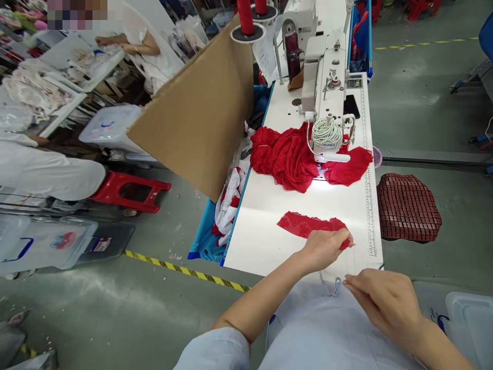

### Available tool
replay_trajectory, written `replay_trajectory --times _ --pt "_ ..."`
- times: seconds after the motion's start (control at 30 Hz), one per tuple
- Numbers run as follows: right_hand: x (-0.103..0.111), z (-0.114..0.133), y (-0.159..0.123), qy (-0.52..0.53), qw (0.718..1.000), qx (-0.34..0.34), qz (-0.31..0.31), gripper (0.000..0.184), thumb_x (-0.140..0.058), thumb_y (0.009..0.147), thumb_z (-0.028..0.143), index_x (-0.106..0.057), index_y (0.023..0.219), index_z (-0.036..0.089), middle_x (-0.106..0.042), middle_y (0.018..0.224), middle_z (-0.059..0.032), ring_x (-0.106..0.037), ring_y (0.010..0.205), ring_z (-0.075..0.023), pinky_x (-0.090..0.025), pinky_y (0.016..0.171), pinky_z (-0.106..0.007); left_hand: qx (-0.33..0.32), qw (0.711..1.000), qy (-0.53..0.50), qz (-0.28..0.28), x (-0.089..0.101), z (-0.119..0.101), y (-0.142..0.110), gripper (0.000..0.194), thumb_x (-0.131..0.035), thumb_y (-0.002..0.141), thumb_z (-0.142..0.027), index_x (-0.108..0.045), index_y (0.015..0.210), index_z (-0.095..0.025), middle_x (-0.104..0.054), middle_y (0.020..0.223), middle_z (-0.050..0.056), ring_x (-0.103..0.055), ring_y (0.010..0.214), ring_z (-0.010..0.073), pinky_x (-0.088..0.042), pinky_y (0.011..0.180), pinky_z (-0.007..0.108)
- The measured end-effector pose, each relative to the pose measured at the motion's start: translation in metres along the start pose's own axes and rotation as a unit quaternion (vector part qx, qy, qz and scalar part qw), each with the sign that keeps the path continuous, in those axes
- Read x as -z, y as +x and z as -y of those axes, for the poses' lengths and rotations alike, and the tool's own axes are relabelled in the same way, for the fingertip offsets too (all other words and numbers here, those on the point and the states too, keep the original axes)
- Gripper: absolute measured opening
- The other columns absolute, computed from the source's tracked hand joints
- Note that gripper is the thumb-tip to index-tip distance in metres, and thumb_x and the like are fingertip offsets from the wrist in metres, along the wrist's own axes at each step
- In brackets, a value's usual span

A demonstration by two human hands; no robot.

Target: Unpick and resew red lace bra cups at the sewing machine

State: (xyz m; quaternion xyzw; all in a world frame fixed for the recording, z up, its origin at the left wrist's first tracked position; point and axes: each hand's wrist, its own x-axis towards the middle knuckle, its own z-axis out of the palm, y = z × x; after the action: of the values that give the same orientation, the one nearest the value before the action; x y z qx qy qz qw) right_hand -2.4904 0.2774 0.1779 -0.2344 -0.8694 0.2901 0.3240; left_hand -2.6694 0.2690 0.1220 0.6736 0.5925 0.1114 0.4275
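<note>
A strip of red lace fabric [308, 223] lies across the white sewing table near its front edge. My left hand [325, 247] is closed on the strip's right end, with a small tuft of red showing past the fingertips. Lower and to the right, my right hand [389, 295] is pinched in front of my body, apart from the fabric. A faint thread seems to run between the two hands; what the right fingers pinch is too small to make out. Beyond the strip, a gathered heap of red lace [285, 156] rests beside the sewing machine [325, 103], and a red piece [352, 167] lies under its head.
A large cardboard sheet [204, 113] leans at the table's left, above a blue bin [204, 239] of white and red cloth. Red thread cones [245, 18] stand behind. A beaded stool seat [408, 208] sits to the right. Co-workers in white occupy the left side.
</note>
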Motion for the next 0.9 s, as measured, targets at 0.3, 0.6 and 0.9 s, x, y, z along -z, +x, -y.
replay_trajectory --times 0.3,0.6,0.9 --pt "0.023 -0.010 0.001 0.207 0.840 -0.412 -0.287 0.019 -0.083 0.073 0.032 -0.068 0.068 0.022 -0.053 0.051 0.0024 -0.045 0.046 -0.0115 -0.036 0.042 -0.026 -0.064 0.992 -0.102 -0.034 0.005 -0.006 -0.003 0.013 -0.054 0.095 -0.031 -0.055 0.107 -0.025 -0.068 0.085 -0.001 -0.060 0.075 0.0158 -0.034 0.062 0.026" --pt "0.030 -0.030 0.012 0.234 0.829 -0.418 -0.289 0.027 -0.086 0.070 0.039 -0.068 0.070 0.019 -0.046 0.047 0.0035 -0.040 0.045 -0.0096 -0.029 0.041 -0.026 -0.028 0.968 -0.231 -0.091 0.023 -0.012 -0.022 0.012 -0.053 0.094 -0.026 -0.063 0.096 -0.020 -0.066 0.102 0.005 -0.060 0.097 0.0191 -0.045 0.087 0.031" --pt "0.032 -0.021 0.024 0.260 0.819 -0.409 -0.305 0.030 -0.086 0.071 0.038 -0.061 0.069 0.021 -0.041 0.046 0.0048 -0.037 0.044 -0.0100 -0.025 0.043 -0.029 0.040 0.845 -0.516 -0.135 0.019 -0.011 -0.030 0.042 -0.078 0.073 -0.052 -0.056 0.075 -0.017 -0.054 0.072 -0.002 -0.047 0.066 0.0107 -0.037 0.060 0.025"
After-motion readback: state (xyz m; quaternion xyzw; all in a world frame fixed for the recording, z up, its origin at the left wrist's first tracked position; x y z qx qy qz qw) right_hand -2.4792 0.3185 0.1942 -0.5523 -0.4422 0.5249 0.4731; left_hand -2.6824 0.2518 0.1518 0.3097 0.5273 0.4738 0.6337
